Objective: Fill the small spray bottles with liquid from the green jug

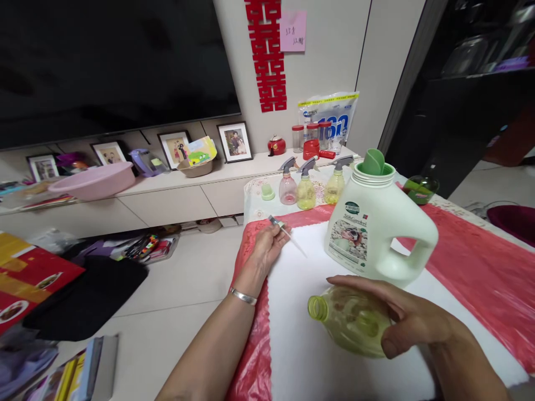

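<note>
My left hand [267, 245] is closed around a grey spray head [275, 221], whose thin clear tube [297, 245] points down to the right over the white mat. With my right hand [418, 317] I grip a yellow-green clear bottle [355, 320], tilted so that its uncapped neck [317, 308] points left. Just beyond that bottle stands a big pale green detergent jug [376, 223], with a green funnel-like piece [373, 162] in its mouth. Behind are a pink spray bottle [287, 190] and two yellow ones, the nearer yellow spray bottle [306, 193] and another yellow spray bottle [334, 186].
A white mat [296, 345] lies over a red plastic sheet [476, 262] on the table. A pale green cap [267, 192] sits at the far left corner. A low white cabinet [167, 200] runs along the wall, bearing a pink basin [96, 181] and picture frames.
</note>
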`<state>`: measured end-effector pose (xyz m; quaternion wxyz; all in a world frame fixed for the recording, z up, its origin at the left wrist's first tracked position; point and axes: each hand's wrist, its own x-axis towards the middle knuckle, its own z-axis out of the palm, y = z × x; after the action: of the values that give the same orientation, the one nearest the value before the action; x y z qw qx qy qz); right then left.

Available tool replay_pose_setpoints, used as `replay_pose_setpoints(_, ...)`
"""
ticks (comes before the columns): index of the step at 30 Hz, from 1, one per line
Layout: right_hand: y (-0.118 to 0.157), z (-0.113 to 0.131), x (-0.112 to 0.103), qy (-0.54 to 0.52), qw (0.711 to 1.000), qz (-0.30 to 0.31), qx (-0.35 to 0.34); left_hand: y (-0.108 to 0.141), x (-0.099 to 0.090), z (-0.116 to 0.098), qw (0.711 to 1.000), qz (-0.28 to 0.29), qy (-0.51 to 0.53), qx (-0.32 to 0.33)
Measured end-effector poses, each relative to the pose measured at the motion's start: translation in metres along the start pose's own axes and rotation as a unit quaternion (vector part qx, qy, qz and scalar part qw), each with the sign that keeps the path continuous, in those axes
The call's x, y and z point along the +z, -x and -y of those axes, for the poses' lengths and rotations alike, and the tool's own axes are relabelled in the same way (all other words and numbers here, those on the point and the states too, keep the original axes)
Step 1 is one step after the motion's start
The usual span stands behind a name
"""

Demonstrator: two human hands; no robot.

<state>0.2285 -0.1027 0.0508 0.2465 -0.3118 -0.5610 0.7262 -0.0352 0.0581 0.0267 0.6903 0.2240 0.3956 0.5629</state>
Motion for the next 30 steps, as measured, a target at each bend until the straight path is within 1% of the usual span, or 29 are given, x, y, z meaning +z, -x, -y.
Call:
replay_pose_setpoints(4,-0.001,-0.002,0.0,-0.022,1.0,-0.002,-0.015,-0.004,-0.011,0.002,0.999,-0.006,-0.052,-0.001)
replay_pose_setpoints(8,-0.004,-0.001,0.0,-0.021,0.999,-0.018,-0.017,0.002,-0.021,0.001,0.995,-0.005,-0.103,-0.015)
replay_pose_setpoints(13,-0.01,0.002,0.003,-0.003,0.999,-0.033,-0.01,0.019,-0.028,-0.001,0.989,0.002,-0.138,-0.048)
replay_pose_setpoints(15,-0.011,0.003,0.005,-0.001,0.999,-0.052,-0.016,0.03,-0.03,-0.001,0.987,0.014,-0.146,-0.065)
replay_pose_setpoints(17,-0.013,0.004,0.009,-0.003,0.996,-0.087,-0.029,0.045,-0.032,-0.002,0.984,0.032,-0.153,-0.083)
replay_pose_setpoints(19,-0.017,0.005,0.014,-0.001,0.991,-0.127,-0.049,0.062,-0.032,-0.002,0.98,0.068,-0.156,-0.098)
replay_pose_setpoints(20,-0.019,0.006,0.018,0.004,0.987,-0.146,-0.059,0.07,-0.03,-0.001,0.978,0.102,-0.155,-0.098)
replay_pose_setpoints(21,-0.023,0.007,0.022,0.011,0.984,-0.165,-0.072,0.079,-0.028,-0.001,0.973,0.151,-0.153,-0.089)
replay_pose_setpoints(23,-0.032,0.007,0.03,0.025,0.976,-0.193,-0.099,0.096,-0.02,0.001,0.952,0.262,-0.146,-0.06)
replay_pose_setpoints(24,-0.037,0.006,0.035,0.03,0.973,-0.202,-0.111,0.103,-0.016,0.002,0.94,0.306,-0.144,-0.05)
replay_pose_setpoints(25,-0.042,0.004,0.039,0.036,0.97,-0.208,-0.121,0.108,-0.011,0.003,0.929,0.338,-0.143,-0.048)
replay_pose_setpoints(26,-0.047,0.002,0.043,0.048,0.967,-0.214,-0.128,0.112,-0.006,0.005,0.923,0.354,-0.143,-0.049)
replay_pose_setpoints(27,-0.05,-0.001,0.045,0.073,0.964,-0.222,-0.131,0.114,-0.003,0.007,0.921,0.358,-0.145,-0.05)
replay_pose_setpoints(29,-0.053,-0.005,0.049,0.163,0.947,-0.248,-0.126,0.113,0.001,0.011,0.927,0.341,-0.152,-0.039)
replay_pose_setpoints(30,-0.051,-0.006,0.05,0.22,0.93,-0.266,-0.126,0.11,0.002,0.014,0.932,0.325,-0.156,-0.028)
